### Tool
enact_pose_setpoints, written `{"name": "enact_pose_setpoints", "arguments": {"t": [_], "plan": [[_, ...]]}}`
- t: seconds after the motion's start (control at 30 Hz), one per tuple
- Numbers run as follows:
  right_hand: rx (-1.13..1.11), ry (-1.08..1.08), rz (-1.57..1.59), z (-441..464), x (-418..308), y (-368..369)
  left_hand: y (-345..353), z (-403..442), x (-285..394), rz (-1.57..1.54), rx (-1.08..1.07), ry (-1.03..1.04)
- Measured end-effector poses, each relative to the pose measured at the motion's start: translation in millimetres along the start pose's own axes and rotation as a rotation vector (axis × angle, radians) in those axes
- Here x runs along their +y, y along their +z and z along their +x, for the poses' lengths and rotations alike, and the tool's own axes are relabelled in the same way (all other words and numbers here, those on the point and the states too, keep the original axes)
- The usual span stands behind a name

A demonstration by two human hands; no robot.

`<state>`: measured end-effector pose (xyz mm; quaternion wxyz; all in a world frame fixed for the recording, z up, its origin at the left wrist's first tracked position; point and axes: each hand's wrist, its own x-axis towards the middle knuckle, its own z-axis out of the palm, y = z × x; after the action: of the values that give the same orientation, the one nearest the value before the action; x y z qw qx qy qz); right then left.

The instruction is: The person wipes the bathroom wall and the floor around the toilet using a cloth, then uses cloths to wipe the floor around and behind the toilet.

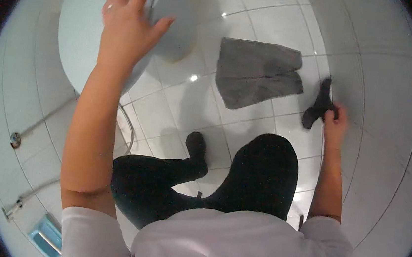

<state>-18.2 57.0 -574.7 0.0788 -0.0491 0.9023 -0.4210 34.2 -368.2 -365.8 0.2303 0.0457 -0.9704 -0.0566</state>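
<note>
My left hand (126, 31), fingers spread, is over the pale closed toilet lid (80, 22); whether it presses on it I cannot tell. Down at the right, the fingers of my right hand (336, 123) are closed on a dark, soft-looking item (321, 105), possibly a sock, close to the floor by the wall. Between the toilet and that item, a grey cloth (255, 76) shaped like a pair of shorts lies flat on the tiles.
White floor tiles (188, 104) meet a tiled wall (378, 145) on the right. A grey hose (129, 126) curves beside the toilet. Wall fittings (15, 140) and a blue soap dish (46, 237) are at the left. My dark-clothed leg (266, 174) and foot (195, 147) are below.
</note>
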Motion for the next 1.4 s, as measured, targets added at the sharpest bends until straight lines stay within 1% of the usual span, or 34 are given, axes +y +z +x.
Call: {"name": "enact_pose_setpoints", "arguments": {"t": [0.03, 0.1, 0.13, 0.17, 0.2, 0.23, 0.27, 0.3, 0.33, 0.37, 0.43, 0.47, 0.5, 0.53, 0.57, 0.6, 0.63, 0.67, 0.7, 0.77, 0.8, 0.87, 0.93, 1.0, 1.03, 1.07, 1.1, 1.17, 1.2, 1.27, 1.3, 1.33, 1.37, 1.4], "plan": [[0.074, -0.092, 0.156, 16.1, -22.6, 0.7, -3.9, -0.2, 7.7, 0.018, 0.002, -0.027], [0.171, -0.247, -0.041, 49.7, -66.1, -4.5, -25.9, 7.3, 14.8, 0.272, -0.378, -0.117], [0.155, -0.263, -0.041, 66.4, -77.5, -0.5, -35.4, 16.1, 12.1, 0.338, -0.614, -0.189], [0.153, -0.190, 0.075, 84.8, -80.9, 5.5, -36.6, 12.6, 2.5, 0.342, -0.616, -0.207], [0.154, -0.116, 0.188, 100.4, -80.0, 11.2, -38.2, 8.5, -10.2, 0.319, -0.586, -0.106], [0.145, -0.121, 0.185, 111.8, -71.2, 17.0, -37.1, 7.0, -15.7, 0.293, -0.557, -0.003], [0.195, -0.232, -0.246, 120.7, -57.3, 25.0, -30.8, 5.1, -16.5, 0.291, -0.560, -0.015], [0.234, -0.346, -0.673, 124.1, -46.0, 37.4, -26.0, 5.8, -10.7, 0.230, -0.495, -0.003], [0.229, -0.405, -0.646, 116.2, -45.6, 54.5, -23.1, 5.7, -9.1, 0.175, -0.428, 0.003], [0.226, -0.467, -0.613, 104.5, -47.3, 77.0, -20.4, 4.3, -11.4, 0.186, -0.432, -0.023], [-0.094, -0.613, -0.354, 79.3, -34.7, 141.6, -17.5, 1.3, -15.9, 0.173, -0.359, 0.055], [-0.203, -0.542, -0.544, 56.9, -23.4, 180.5, -14.8, 1.4, -15.5, 0.183, -0.361, 0.040], [-0.298, -0.499, -0.779, 29.6, -46.3, 210.0, -12.5, 1.5, -17.0, 0.173, -0.330, 0.059], [-0.310, -0.590, -0.691, 12.8, -58.0, 236.6, -7.7, 1.8, -14.5, 0.165, -0.302, 0.084], [-0.503, -0.696, -0.480, 1.2, -72.0, 257.9, -4.3, 2.4, -14.8, 0.165, -0.303, 0.075], [-0.804, -0.826, -0.574, -12.3, -89.4, 282.8, -2.2, 3.6, -14.8, 0.180, -0.308, 0.084], [-0.892, -1.101, -0.524, -29.7, -99.4, 294.2, -2.6, 4.6, -13.5, 0.189, -0.309, 0.088], [-1.048, -1.338, -0.570, -43.5, -116.3, 304.1, -3.0, 5.5, -12.1, 0.199, -0.310, 0.091], [-1.069, -1.563, -0.329, -56.6, -97.6, 325.5, -3.9, 6.8, -10.7, 0.206, -0.326, 0.087], [-1.139, -1.704, -0.037, -54.8, -88.4, 350.3, -1.7, 5.9, -12.0, 0.209, -0.336, 0.083], [-1.141, -1.703, -0.041, -40.4, -92.7, 355.1, -2.3, 4.2, -12.0, 0.208, -0.333, 0.081], [-1.042, -1.464, -0.315, 3.7, -120.7, 349.4, 0.0, 1.5, -14.5, 0.191, -0.320, 0.087], [-0.804, -1.044, -0.288, 66.0, -145.2, 314.0, 2.9, -1.9, -16.9, 0.182, -0.310, 0.079], [-0.458, -0.887, -0.662, 133.1, -117.9, 302.8, 5.6, -1.7, -19.7, 0.177, -0.296, 0.073], [-0.325, -0.776, -0.847, 166.6, -103.6, 297.7, 5.5, -2.1, -20.4, 0.171, -0.286, 0.073], [-0.245, -0.673, -0.813, 184.0, -85.9, 298.0, 5.7, -1.4, -21.0, 0.167, -0.281, 0.070], [-0.241, -0.675, -0.818, 183.2, -79.2, 298.2, 6.0, -1.5, -21.4, 0.162, -0.275, 0.071], [-0.090, -0.517, -0.719, 183.1, -68.1, 295.2, 5.8, -1.2, -21.0, 0.156, -0.262, 0.077], [-0.085, -0.498, -0.739, 165.6, -69.5, 298.5, 4.4, -2.5, -21.7, 0.151, -0.257, 0.077], [-0.228, -0.579, -0.855, 111.6, -70.7, 290.0, 4.1, -3.3, -20.3, 0.149, -0.241, 0.089], [-0.254, -0.689, -0.799, 82.1, -63.6, 280.6, 4.4, -4.0, -19.7, 0.146, -0.226, 0.090], [-0.388, -0.684, -0.746, 55.1, -60.2, 261.0, 3.8, -2.6, -17.8, 0.157, -0.180, 0.116], [-0.440, -0.657, -0.690, 32.5, -44.2, 238.2, 3.2, -1.0, -15.9, 0.170, -0.134, 0.142], [-0.493, -0.631, -0.629, 7.0, -27.0, 217.3, -4.2, 3.3, -11.1, 0.183, -0.262, 0.052]]}}
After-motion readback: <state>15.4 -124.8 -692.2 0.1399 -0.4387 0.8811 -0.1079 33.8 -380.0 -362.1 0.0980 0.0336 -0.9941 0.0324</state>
